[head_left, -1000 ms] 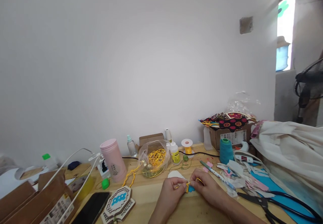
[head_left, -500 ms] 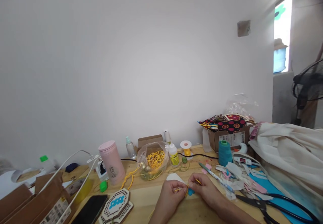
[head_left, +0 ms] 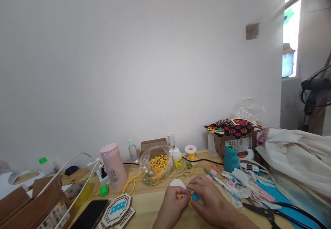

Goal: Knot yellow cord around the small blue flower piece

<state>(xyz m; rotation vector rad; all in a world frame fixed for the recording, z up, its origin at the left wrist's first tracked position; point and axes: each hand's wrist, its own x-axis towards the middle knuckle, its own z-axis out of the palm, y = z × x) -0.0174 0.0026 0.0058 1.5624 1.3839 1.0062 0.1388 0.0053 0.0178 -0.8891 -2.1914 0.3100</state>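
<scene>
My left hand [head_left: 173, 206] pinches a thin yellow cord [head_left: 190, 200] between thumb and fingertips, low in the middle of the head view. Close against it, my right hand [head_left: 210, 201] is closed, its curled fingers at the same cord; the exact fingertip grip is partly hidden. A small blue flower-like piece [head_left: 195, 197] shows between the two hands, beside the cord. Behind my left fingers lies a white flat piece [head_left: 177, 183], partly covered.
Black-handled scissors [head_left: 269, 213], a pen [head_left: 219, 182] and paper scraps lie right. A teal thread spool [head_left: 231, 159] stands behind them. Further left are a bag of yellow cord [head_left: 158, 165], a glue bottle [head_left: 178, 159], a pink cup [head_left: 113, 167], octagonal wooden pieces [head_left: 117, 208] and a phone [head_left: 90, 214].
My right hand has turned, its back now more toward the camera and its fingers lower around the cord and blue piece. My left hand stays nearly in place. The view has shifted slightly.
</scene>
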